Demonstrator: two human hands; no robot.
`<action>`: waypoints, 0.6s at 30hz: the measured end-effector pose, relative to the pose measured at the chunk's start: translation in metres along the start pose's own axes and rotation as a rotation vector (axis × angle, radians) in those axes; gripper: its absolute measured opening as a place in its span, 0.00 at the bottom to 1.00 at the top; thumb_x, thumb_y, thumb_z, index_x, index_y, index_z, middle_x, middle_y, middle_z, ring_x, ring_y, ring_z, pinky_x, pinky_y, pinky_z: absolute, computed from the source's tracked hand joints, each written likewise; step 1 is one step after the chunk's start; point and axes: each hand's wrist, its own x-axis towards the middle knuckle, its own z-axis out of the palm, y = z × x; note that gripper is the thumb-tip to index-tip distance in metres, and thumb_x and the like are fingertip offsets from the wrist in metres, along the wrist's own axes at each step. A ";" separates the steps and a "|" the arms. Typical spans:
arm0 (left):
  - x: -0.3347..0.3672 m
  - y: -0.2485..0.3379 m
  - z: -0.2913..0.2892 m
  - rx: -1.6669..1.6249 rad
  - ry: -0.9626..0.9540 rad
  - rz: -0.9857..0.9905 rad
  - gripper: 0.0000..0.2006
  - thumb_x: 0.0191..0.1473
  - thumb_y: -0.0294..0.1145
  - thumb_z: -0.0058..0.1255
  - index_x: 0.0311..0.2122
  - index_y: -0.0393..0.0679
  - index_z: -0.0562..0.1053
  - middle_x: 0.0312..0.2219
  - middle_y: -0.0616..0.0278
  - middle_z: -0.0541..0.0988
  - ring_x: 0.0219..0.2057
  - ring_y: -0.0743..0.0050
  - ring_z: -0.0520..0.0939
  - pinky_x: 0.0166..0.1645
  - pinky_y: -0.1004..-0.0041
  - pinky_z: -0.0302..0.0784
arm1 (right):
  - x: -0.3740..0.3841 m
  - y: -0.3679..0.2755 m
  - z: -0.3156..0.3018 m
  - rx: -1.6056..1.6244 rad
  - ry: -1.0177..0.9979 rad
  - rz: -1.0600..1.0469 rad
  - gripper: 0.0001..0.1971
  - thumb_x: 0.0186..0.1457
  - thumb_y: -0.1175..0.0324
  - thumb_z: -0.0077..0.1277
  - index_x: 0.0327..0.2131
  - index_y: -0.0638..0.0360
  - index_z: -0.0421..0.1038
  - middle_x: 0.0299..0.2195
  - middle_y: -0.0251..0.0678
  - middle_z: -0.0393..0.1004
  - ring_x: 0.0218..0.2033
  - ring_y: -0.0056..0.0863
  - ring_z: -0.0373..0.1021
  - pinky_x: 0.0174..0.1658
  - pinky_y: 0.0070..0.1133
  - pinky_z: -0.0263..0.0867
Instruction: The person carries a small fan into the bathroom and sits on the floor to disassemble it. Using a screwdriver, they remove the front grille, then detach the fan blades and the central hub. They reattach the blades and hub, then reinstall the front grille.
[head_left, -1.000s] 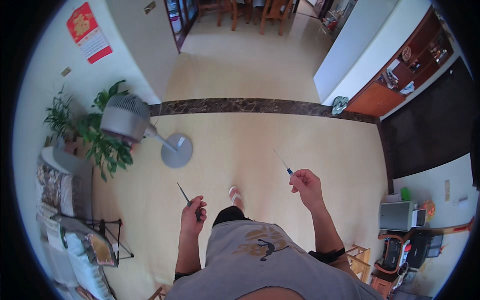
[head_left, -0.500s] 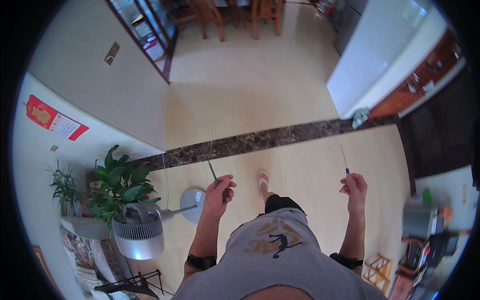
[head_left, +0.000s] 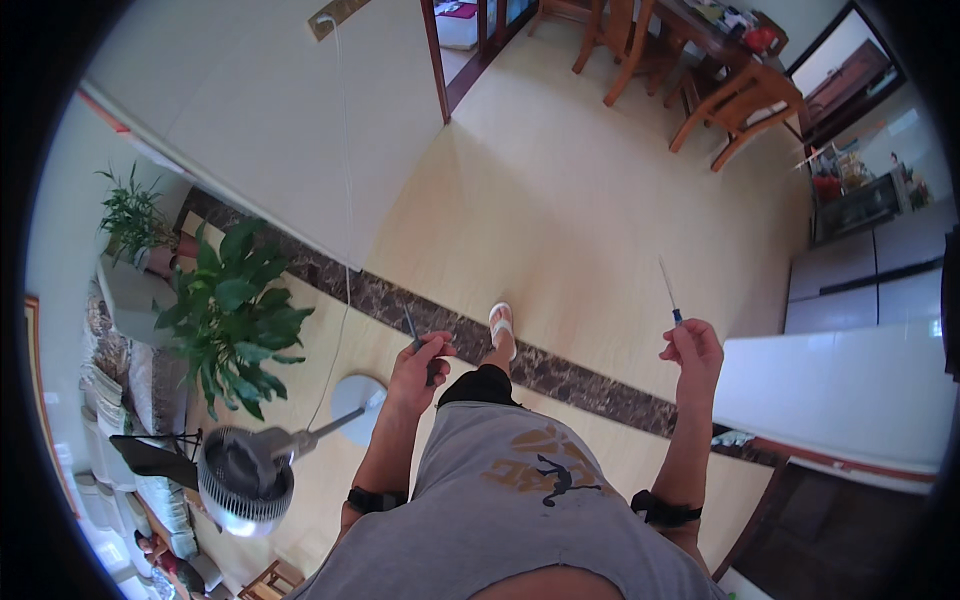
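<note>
My left hand [head_left: 413,372] is closed around a slim dark tool [head_left: 411,325], its narrow end pointing up and away from me. The fingers hide part of its handle, so its exact kind cannot be told. Out to the right, my right hand [head_left: 697,347] grips a thin screwdriver-like tool [head_left: 677,316] with a blue handle and a long, fine metal shaft. Both hands are held apart in front of my body, above the floor. Neither tool touches anything else.
A pedestal fan [head_left: 245,480] and a leafy potted plant [head_left: 235,310] stand at left, with a white cord [head_left: 347,250] hanging nearby. A dark stone strip [head_left: 570,380] crosses the floor. Wooden chairs [head_left: 735,110] surround a table far off. A white partition [head_left: 830,390] stands right.
My view has turned to the right and moved forward, with one foot now stepping past the dark floor strip. Both hands keep hold of their tools.
</note>
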 end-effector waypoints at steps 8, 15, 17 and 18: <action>0.218 0.149 0.152 0.080 -0.063 -0.105 0.09 0.63 0.33 0.52 0.45 0.42 0.76 0.29 0.64 0.81 0.21 0.82 0.76 0.20 0.82 0.65 | 0.220 -0.052 0.049 0.031 0.102 0.002 0.07 0.62 0.71 0.54 0.41 0.62 0.71 0.30 0.37 0.78 0.23 0.18 0.72 0.30 0.18 0.72; 0.411 0.267 0.307 0.197 -0.296 0.062 0.10 0.63 0.32 0.50 0.45 0.40 0.76 0.30 0.63 0.81 0.22 0.82 0.77 0.23 0.82 0.66 | 0.416 -0.066 0.090 -0.007 0.207 0.130 0.07 0.64 0.68 0.51 0.40 0.61 0.69 0.31 0.38 0.78 0.23 0.17 0.71 0.29 0.17 0.72; 0.462 0.294 0.340 0.197 -0.268 0.026 0.10 0.64 0.33 0.50 0.45 0.41 0.76 0.30 0.63 0.81 0.22 0.82 0.77 0.23 0.82 0.66 | 0.489 -0.078 0.110 -0.010 0.169 0.122 0.08 0.65 0.67 0.49 0.41 0.62 0.68 0.30 0.38 0.78 0.22 0.17 0.71 0.29 0.17 0.71; 0.485 0.307 0.355 0.182 -0.248 0.025 0.10 0.64 0.33 0.50 0.46 0.41 0.76 0.30 0.63 0.81 0.22 0.82 0.77 0.23 0.82 0.67 | 0.531 -0.088 0.122 -0.023 0.160 0.118 0.08 0.65 0.67 0.49 0.41 0.61 0.68 0.30 0.38 0.78 0.22 0.17 0.71 0.29 0.17 0.71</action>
